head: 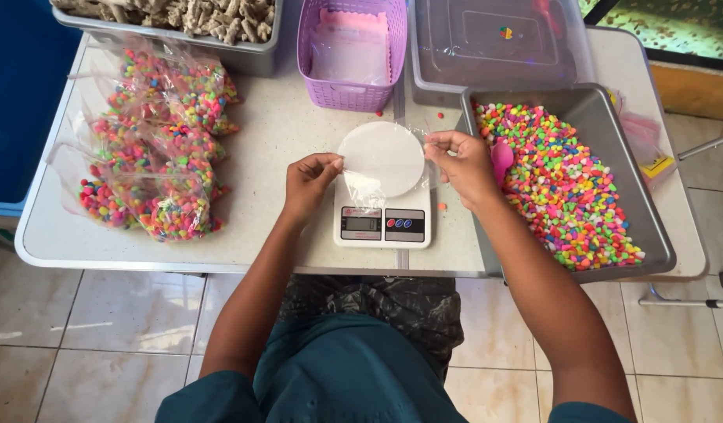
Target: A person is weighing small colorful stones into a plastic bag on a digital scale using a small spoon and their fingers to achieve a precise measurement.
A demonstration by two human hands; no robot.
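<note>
You have two hands at work and one clear plastic bag (pixel 381 168) between them. Your left hand (pixel 310 184) pinches the bag's left edge, fingers closed on the film in a tight grip; your right hand (pixel 463 164) pinches the right edge the same way. The bag is stretched over the one white kitchen scale (pixel 383 223), just above its round weighing plate (pixel 381 157).

The bag is thin, see-through and crinkled, with glare on it; the round plate shows straight through. Whether anything lies inside it cannot be told.

Count the rest: one grey tray (pixel 612 117) on the right, filled with small pebbles (pixel 565 188) in pink, yellow, green, orange and blue, with one pink scoop (pixel 501 159) at its left side beside your right hand. One purple basket (pixel 353 55) at the far middle holds flat clear bags. One clear lidded tub (pixel 494 43) sits at the far right, and one grey bin (pixel 173 23) of pale brown bits at the far left. On the left lies a heap of filled bags (pixel 154 149) of the same coloured pebbles; they overlap too much to count. Three loose pebbles lie on the tabletop near the scale.

The tabletop (pixel 259 157) is pale and speckled, with rounded corners and a seam down its middle. Beneath it the floor (pixel 87 329) is glossy cream tile. A blue surface (pixel 21 102) stands at the far left.
</note>
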